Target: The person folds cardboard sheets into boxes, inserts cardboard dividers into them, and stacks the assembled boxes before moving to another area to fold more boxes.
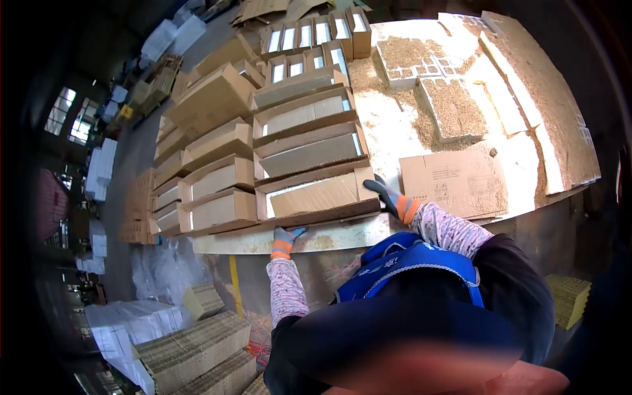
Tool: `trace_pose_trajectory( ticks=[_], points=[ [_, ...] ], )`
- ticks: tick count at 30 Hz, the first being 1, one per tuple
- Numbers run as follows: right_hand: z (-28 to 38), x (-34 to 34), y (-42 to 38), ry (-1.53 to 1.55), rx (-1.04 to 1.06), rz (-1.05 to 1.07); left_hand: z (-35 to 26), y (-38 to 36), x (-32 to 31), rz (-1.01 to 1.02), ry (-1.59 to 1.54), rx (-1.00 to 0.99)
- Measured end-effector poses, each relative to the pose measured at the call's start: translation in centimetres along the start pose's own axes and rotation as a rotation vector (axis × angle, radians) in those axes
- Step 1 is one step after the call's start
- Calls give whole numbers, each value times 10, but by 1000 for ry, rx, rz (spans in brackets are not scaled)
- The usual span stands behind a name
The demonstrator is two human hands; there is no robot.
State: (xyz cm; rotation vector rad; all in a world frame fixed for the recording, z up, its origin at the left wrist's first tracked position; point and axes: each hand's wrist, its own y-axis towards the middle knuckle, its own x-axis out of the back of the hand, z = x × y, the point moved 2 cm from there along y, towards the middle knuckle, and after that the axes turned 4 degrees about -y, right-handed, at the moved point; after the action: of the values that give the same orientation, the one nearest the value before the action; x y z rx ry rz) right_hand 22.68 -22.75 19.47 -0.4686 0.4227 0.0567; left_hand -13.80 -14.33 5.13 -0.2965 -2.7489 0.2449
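An open-topped long cardboard box [316, 196] lies at the near edge of the worktable, with a flat brown cardboard piece inside and white showing along its edge. My left hand [284, 241], in a grey and orange glove, touches the box's near side, thumb spread out to the right and fingertips partly hidden. At the box's right end, my right hand [394, 199] in a matching glove has its fingers over the end wall. Right of that hand is a flat printed cardboard sheet [454, 184]. Behind the box, similar open boxes [309, 155] stand in rows.
White blocks covered in brown crumbs [454, 108] sit on the worktable [388, 125], with loose debris around them. More boxes [214, 99] fill the left side. Below left stand stacked yellowish slabs [197, 342], white wrapped bundles [125, 329] and clear plastic film [161, 270].
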Motion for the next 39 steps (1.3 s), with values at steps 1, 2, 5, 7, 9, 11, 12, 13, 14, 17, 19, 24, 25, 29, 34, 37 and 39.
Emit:
trace_pose_trajectory(
  ticks=[1,2,5,7,9,11,12,13,14,17,19,24,25,29,34,37,39],
  points=[
    [-48,19,33,0,87,-20,-21,-6,-4,31,32,59],
    [-93,38,68,-2,172,-39,-24,-4,-3,32,34,51],
    [-104,40,79,43,198,-75,-26,-1,-5,86,0,105],
    [-95,36,76,56,216,-63,-39,-4,-6,56,18,115],
    [-59,24,56,36,188,67,-28,5,-5,24,32,116],
    [-29,19,22,-116,166,59,34,30,6,-6,116,118],
    [-24,19,10,-260,133,47,25,25,9,-14,110,119],
    [-33,28,16,-468,89,-33,9,19,7,26,94,156],
    [-39,37,19,-490,86,-16,-6,11,2,60,71,193],
    [-50,66,-3,-6,-50,-1,-9,-28,-12,-314,-95,59],
    [-51,93,-21,83,-177,31,2,-53,-33,-532,-490,62],
    [-109,194,-103,224,-5,224,102,-143,-114,-246,-262,391],
    [-103,194,-127,454,-117,208,100,-168,-141,-138,-102,388],
    [-107,194,-179,708,-271,131,109,-226,-222,423,293,440],
    [-136,215,-177,530,-344,197,46,-272,-259,486,351,464],
    [-132,200,-179,432,-407,196,66,-293,-243,322,339,479],
    [-148,179,-177,34,-203,234,83,-318,-224,128,299,512]
  ],
)
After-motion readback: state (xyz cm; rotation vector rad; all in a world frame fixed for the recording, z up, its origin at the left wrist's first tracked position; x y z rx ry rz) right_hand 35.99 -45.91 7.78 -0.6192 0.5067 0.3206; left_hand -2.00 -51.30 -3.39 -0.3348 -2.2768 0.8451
